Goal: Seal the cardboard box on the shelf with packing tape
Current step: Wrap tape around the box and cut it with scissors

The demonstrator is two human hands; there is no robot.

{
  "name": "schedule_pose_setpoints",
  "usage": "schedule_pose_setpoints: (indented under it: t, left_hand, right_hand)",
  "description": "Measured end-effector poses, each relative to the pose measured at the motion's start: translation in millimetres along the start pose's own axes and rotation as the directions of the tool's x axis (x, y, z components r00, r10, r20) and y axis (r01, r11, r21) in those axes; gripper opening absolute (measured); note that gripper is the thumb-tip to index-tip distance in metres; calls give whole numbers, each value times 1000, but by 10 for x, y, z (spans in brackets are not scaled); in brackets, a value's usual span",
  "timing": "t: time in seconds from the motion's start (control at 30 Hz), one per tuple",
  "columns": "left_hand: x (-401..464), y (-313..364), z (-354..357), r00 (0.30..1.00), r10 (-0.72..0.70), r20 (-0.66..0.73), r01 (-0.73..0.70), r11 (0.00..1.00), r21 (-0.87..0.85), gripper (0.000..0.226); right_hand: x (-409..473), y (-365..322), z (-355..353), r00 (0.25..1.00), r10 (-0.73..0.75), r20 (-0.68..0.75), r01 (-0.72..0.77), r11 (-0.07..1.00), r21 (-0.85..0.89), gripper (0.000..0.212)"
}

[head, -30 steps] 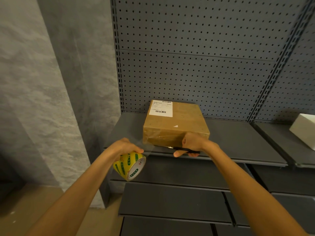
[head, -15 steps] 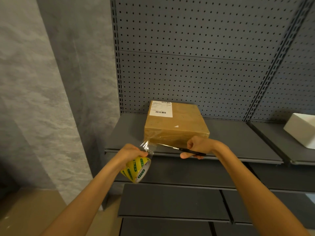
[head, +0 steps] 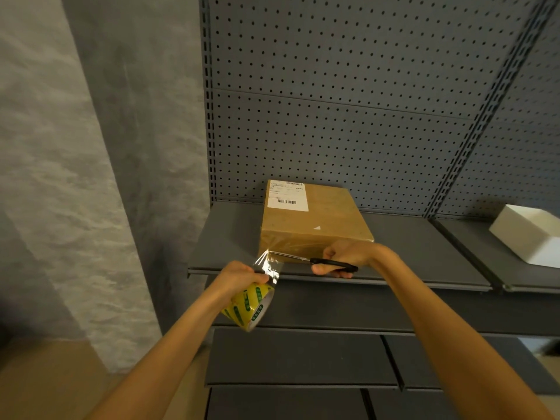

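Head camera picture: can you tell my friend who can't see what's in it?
A right hand points black-handled scissors at clear tape stretched from a cardboard box on a grey shelf. The left hand holds the yellow tape roll.

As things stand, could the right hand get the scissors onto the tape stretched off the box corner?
Probably yes. The right hand holds the scissors with the blades pointing left at the clear tape, which the left hand pulls taut from the roll. Nothing lies between.

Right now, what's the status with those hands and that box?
Left hand grips yellow-green tape roll. Right hand holds black-handled scissors, blades at clear tape strip. Brown cardboard box on shelf. Nothing blocking.
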State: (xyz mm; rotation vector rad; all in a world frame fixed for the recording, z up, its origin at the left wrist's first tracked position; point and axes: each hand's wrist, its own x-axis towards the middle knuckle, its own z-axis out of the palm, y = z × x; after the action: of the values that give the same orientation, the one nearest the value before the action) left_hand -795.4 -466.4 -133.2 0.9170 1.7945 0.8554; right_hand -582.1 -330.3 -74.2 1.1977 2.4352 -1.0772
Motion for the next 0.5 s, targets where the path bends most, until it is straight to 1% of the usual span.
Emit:
schedule_pose_setpoints:
  t: [0.13, 0.23, 0.37, 0.5]
  left_hand:
    - [-8, -22, 11, 1000, 18, 7, -18, 1000, -9, 19]
    - [-18, -22, 10, 1000, 26, 14, -26, 1000, -1, 20]
    - [-47, -2, 19, 999, 34, -8, -34, 999, 3, 21]
    - [-77, 21, 34, 999, 44, -32, -45, 999, -31, 29]
  right_hand:
    - [89, -67, 25, 1000, -6, -8, 6, 1000, -6, 55]
    - [153, -102, 49, 1000, -8, -23, 8, 1000, -13, 56]
    - [187, -119, 84, 997, -11, -77, 10, 1000, -12, 48]
    - [181, -116, 90, 993, -17, -118, 19, 1000, 14, 47]
